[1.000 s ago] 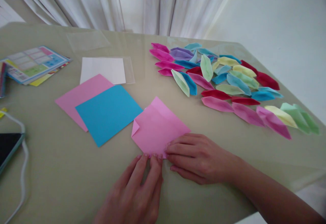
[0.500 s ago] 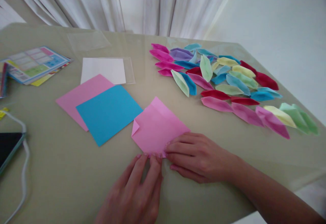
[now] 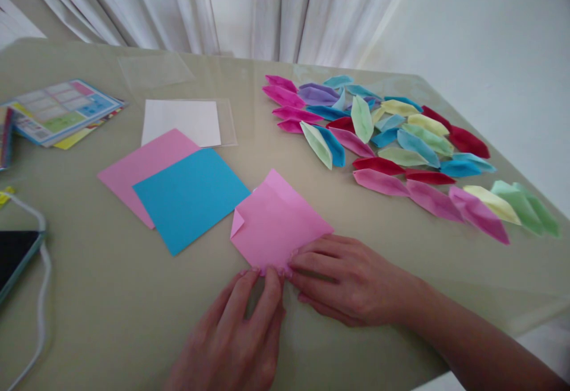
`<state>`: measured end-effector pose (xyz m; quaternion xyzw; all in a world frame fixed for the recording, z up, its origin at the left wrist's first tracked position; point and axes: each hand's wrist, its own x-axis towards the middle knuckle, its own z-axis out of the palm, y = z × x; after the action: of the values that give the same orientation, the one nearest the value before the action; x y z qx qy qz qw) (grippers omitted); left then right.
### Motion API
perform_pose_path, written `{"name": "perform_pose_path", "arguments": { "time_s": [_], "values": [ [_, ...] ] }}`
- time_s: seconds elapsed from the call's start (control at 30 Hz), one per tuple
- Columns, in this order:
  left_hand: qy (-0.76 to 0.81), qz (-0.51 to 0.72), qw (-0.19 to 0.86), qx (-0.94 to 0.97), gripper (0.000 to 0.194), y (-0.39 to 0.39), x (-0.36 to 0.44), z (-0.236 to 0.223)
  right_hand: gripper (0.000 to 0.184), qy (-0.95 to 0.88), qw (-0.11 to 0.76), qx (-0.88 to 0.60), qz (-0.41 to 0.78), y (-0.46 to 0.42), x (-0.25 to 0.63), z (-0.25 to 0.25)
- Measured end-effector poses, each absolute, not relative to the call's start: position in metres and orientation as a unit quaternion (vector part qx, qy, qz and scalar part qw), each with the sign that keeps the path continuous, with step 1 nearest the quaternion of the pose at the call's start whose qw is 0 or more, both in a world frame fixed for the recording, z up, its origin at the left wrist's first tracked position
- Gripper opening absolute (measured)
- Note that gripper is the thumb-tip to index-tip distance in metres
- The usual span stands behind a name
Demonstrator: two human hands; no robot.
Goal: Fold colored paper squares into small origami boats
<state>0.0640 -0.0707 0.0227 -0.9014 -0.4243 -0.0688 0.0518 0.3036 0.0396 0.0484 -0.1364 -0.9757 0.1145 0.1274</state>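
A pink sheet of origami paper (image 3: 278,219) lies on the table in front of me, its left corner folded inward in a small triangle. My left hand (image 3: 243,328) has its fingertips pressed on the paper's near edge. From the right, my right hand (image 3: 347,278) pinches the same near corner, fingers close together, its fingertips almost meeting those of the left. The near corner itself is hidden under both hands. Just left of this sheet, a blue paper square (image 3: 191,198) overlaps another pink square (image 3: 133,171).
Several folded paper pieces (image 3: 392,139) in many colours cover the table's right side. A white sheet in a clear sleeve (image 3: 180,121) lies behind the squares. Printed sheets (image 3: 57,112), a dark device (image 3: 18,260) and a white cable (image 3: 42,296) are at the left.
My right hand has shifted very slightly down at the near corner. The left hand's fingertips have moved only a little. The paper and other things stay in place.
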Motion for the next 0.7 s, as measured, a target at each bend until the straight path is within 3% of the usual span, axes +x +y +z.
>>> {"name": "perform_pose_path", "arguments": {
  "time_s": [0.33, 0.7],
  "values": [
    [-0.418, -0.054, 0.010, -0.907, 0.034, -0.065, 0.059, 0.029, 0.016, -0.975, 0.117, -0.171, 0.076, 0.027, 0.299, 0.050],
    [-0.436, -0.113, -0.055, -0.891, 0.050, -0.029, 0.037, 0.052, 0.014, -0.968, 0.108, -0.202, 0.103, 0.023, 0.299, 0.049]
  ]
}}
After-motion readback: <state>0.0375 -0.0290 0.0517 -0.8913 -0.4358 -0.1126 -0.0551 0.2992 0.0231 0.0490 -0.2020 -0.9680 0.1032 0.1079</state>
